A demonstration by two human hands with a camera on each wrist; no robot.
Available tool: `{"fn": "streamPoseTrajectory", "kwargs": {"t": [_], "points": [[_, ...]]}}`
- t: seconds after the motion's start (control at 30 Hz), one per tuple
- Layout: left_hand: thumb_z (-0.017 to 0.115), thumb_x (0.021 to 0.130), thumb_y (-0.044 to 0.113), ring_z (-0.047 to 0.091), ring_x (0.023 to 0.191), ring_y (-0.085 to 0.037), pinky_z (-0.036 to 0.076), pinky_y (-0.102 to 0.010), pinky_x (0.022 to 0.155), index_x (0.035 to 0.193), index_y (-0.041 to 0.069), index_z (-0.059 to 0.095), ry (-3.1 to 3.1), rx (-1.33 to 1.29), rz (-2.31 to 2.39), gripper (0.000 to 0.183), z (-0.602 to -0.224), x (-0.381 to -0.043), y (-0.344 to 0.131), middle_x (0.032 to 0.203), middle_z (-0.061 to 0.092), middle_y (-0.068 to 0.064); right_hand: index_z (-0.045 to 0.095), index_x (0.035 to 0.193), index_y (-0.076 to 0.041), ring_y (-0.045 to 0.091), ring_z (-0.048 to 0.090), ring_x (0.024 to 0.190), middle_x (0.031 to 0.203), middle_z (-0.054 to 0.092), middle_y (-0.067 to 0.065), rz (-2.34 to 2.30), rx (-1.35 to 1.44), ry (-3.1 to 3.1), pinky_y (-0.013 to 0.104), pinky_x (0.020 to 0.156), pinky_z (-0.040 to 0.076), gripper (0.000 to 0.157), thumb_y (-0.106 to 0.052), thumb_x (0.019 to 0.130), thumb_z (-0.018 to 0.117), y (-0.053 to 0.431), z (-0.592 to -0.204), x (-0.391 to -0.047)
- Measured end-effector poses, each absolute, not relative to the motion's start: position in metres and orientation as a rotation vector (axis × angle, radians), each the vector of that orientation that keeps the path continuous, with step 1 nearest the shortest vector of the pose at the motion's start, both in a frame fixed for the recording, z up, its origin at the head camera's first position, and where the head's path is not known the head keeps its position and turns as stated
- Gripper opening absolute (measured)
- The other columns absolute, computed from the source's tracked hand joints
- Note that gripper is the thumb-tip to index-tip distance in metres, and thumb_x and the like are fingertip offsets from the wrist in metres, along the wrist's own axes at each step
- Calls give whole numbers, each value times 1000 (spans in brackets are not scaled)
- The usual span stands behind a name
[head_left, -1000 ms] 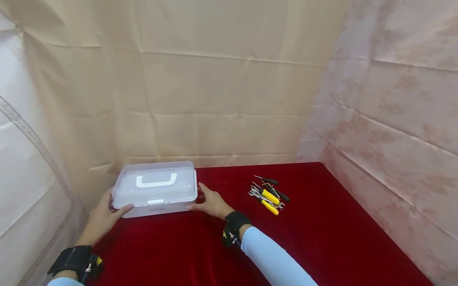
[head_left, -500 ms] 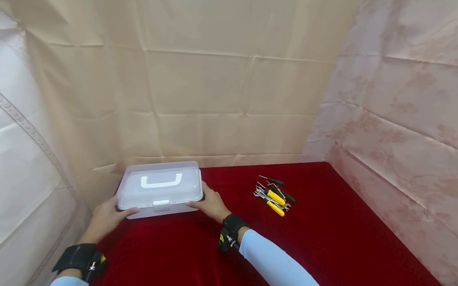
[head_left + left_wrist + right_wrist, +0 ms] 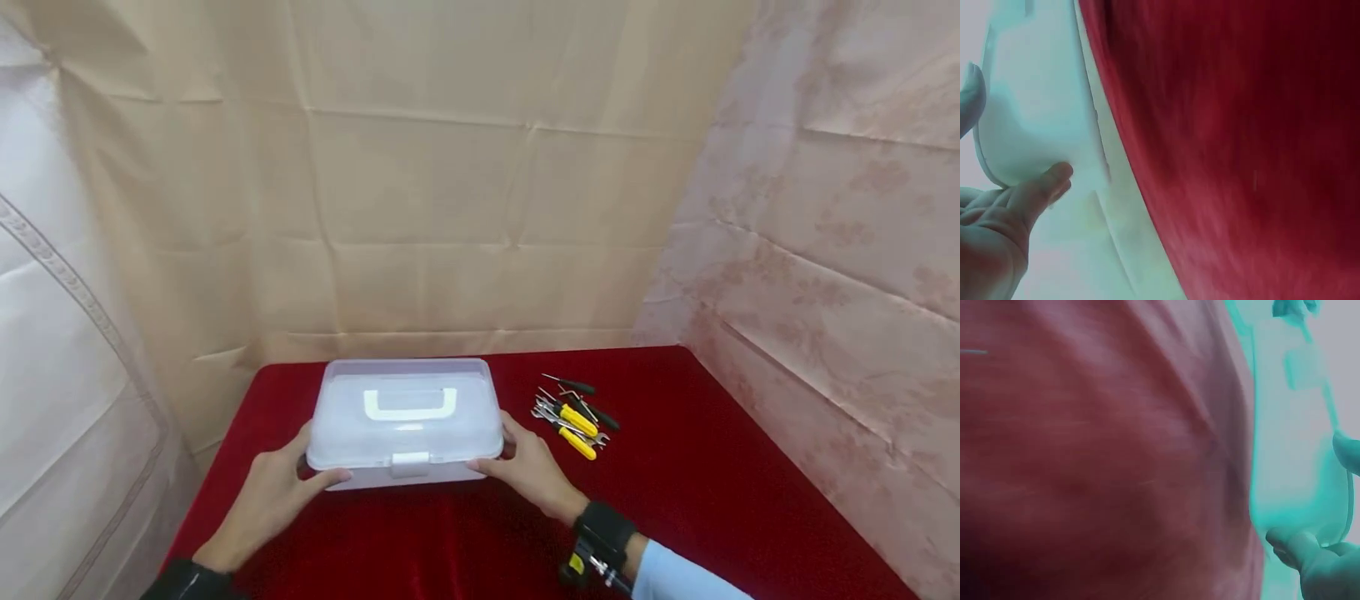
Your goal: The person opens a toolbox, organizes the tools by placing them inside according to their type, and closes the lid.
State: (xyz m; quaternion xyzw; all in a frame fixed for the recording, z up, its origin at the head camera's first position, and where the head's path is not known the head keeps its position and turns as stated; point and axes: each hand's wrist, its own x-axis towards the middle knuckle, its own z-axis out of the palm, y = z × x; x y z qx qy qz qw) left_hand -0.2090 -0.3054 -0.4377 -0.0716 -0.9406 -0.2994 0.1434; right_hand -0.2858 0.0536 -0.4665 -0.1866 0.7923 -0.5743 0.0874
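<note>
A translucent plastic storage box (image 3: 405,437) with a white carry handle (image 3: 409,405) and a white front latch (image 3: 409,465) is in the middle of the head view, its lid down. At its left end my left hand (image 3: 273,492) grips it, thumb at the front edge and fingers round the side. My right hand (image 3: 536,471) grips the opposite end in the same manner. In the left wrist view, fingertips (image 3: 1057,175) bear on the box (image 3: 1041,119). The right wrist view also has the box (image 3: 1291,450) between thumb and fingers. Whether its base touches the cloth, I cannot tell.
Right of the box lies a small pile of hand tools on the red cloth (image 3: 712,483): yellow-handled tools (image 3: 577,421), metal wrenches (image 3: 543,407) and a dark-handled screwdriver (image 3: 576,386). A beige curtain (image 3: 450,208) hangs behind the table, and pale fabric walls flank it.
Both hands have carried or slid the storage box to the right and nearer to me, away from the table's far left corner. The tools still lie in their pile.
</note>
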Motion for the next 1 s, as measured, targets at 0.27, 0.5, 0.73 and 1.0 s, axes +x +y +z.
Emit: {"fn": "streamPoseTrajectory", "kwargs": {"t": [0.27, 0.5, 0.73, 1.0], "points": [[87, 76, 51, 68, 103, -14, 59, -32, 84, 154, 6, 43, -2820, -252, -1142, 100, -454, -163, -267, 133, 66, -10, 30, 159, -2, 29, 64, 120, 151, 50, 20, -1699, -315, 2315, 35, 89, 57, 106, -32, 79, 92, 108, -475, -222], [85, 77, 52, 69, 106, -23, 59, -33, 82, 155, 1, 39, -2838, -307, -1166, 104, -466, -150, -260, 136, 63, -18, 33, 158, -1, 33, 59, 128, 155, 45, 21, -1734, -314, 2318, 31, 92, 55, 103, -28, 78, 93, 121, -480, -208], [90, 73, 49, 70, 109, -28, 59, -34, 82, 152, 1, 45, -2836, -207, -1154, 103, -471, -141, -256, 135, 65, -17, 30, 159, -2, 35, 56, 132, 158, 40, 23, -1748, -331, 2262, 31, 94, 54, 104, -30, 80, 91, 121, -490, -210], [92, 66, 57, 58, 125, -31, 59, -37, 86, 163, 19, 26, -2733, -180, -1190, 123, -471, -157, -255, 161, 34, -16, 23, 163, -17, 32, 54, 135, 161, 39, 15, -1392, -557, 2695, 40, 98, 53, 112, -48, 78, 88, 120, -490, -216]]}}
